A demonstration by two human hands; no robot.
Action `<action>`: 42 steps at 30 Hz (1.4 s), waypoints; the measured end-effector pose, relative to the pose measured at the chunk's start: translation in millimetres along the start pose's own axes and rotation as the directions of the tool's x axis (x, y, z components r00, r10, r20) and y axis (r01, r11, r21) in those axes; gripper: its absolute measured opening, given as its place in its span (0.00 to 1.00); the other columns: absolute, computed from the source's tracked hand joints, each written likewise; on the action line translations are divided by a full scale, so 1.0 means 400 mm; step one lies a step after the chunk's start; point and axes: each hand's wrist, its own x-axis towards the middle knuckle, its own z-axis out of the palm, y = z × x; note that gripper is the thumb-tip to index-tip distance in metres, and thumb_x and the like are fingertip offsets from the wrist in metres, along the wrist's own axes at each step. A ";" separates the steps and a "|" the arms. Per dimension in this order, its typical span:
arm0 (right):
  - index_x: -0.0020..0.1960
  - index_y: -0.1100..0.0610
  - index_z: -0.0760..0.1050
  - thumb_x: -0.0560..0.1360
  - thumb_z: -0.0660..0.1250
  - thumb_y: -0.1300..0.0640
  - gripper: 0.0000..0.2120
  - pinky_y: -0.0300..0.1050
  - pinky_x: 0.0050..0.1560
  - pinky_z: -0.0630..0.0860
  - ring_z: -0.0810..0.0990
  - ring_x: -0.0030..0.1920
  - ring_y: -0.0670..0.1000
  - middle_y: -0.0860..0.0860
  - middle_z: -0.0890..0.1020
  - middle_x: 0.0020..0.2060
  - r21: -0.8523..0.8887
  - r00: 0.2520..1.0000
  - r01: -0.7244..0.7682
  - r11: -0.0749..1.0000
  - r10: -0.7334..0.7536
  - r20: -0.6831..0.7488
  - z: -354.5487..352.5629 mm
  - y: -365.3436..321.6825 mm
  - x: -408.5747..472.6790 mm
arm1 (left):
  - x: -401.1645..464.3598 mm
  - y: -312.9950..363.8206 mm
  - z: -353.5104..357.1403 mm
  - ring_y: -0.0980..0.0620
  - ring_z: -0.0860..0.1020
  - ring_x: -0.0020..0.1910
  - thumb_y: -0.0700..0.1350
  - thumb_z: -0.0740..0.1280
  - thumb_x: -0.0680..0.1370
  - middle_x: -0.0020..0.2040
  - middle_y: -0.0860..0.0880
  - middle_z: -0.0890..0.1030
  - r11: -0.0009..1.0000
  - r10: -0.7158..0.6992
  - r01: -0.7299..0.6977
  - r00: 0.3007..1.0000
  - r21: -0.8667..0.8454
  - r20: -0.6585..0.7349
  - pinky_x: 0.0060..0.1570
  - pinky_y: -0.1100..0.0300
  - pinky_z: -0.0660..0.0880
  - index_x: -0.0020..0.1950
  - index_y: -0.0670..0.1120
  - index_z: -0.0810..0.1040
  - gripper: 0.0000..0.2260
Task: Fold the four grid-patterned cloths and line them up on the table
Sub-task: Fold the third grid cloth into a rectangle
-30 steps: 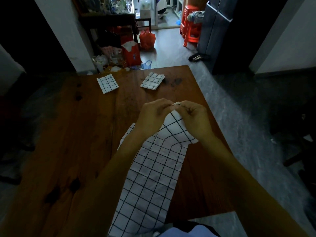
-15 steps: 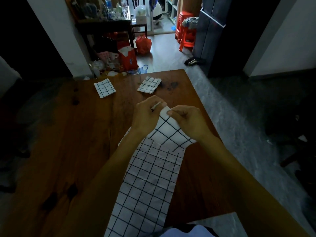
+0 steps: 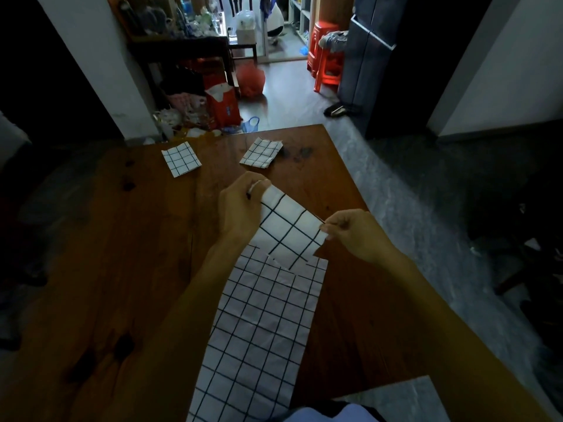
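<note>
The long grid-patterned cloth (image 3: 259,324) lies as a narrow strip down the table (image 3: 106,269), its near end running off the near edge toward the person and its far end lifted off the wood. The left hand (image 3: 240,208) pinches one far corner with fingers curled round it; the right hand (image 3: 353,233) pinches the other corner between thumb and fingertips, so the raised flap hangs stretched between them. Two folded cloths (image 3: 182,159) (image 3: 261,152) sit apart near the far edge, the right one close to the far right corner. The main risk, as I judge it, is a skewed fold: the left hand holds its corner farther away than the right, so the flap is slanted and may land off the strip's edges. The overhanging near end could also drag the strip toward the person as the flap is drawn over. A fourth cloth is not visible.
</note>
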 end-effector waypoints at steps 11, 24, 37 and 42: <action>0.32 0.46 0.69 0.79 0.63 0.54 0.17 0.32 0.31 0.63 0.70 0.28 0.41 0.42 0.69 0.25 0.111 0.964 0.232 0.966 -0.213 -0.156 0.024 -0.120 0.064 | -0.010 0.031 0.042 0.59 0.77 0.38 0.41 0.65 0.78 0.38 0.55 0.79 0.998 0.061 -0.060 0.988 -0.016 0.140 0.39 0.68 0.73 0.42 0.46 0.78 0.06; 0.49 0.51 0.80 0.76 0.68 0.52 0.05 0.42 0.51 0.79 0.80 0.45 0.42 0.43 0.82 0.44 0.090 0.994 -0.043 0.995 0.034 0.104 0.011 -0.007 0.007 | -0.010 -0.014 0.018 0.64 0.75 0.36 0.44 0.65 0.79 0.38 0.55 0.78 0.997 -0.036 0.036 0.999 0.064 0.003 0.36 0.73 0.70 0.44 0.47 0.77 0.05; 0.52 0.56 0.80 0.78 0.64 0.56 0.07 0.53 0.47 0.81 0.83 0.47 0.55 0.54 0.83 0.44 0.647 0.998 -0.019 0.762 -0.020 0.054 0.085 -0.068 0.107 | -0.041 -0.036 -0.034 0.60 0.79 0.41 0.46 0.73 0.72 0.45 0.53 0.80 0.923 -0.347 0.357 0.933 -0.142 0.092 0.39 0.65 0.78 0.59 0.48 0.74 0.17; 0.52 0.53 0.79 0.77 0.65 0.54 0.06 0.43 0.45 0.81 0.83 0.47 0.49 0.48 0.84 0.44 0.750 0.980 -0.170 0.639 0.033 0.194 0.153 -0.075 0.139 | -0.101 -0.079 -0.056 0.60 0.81 0.44 0.43 0.70 0.74 0.45 0.53 0.82 0.802 -0.546 0.532 0.837 -0.270 0.027 0.41 0.64 0.79 0.51 0.50 0.77 0.07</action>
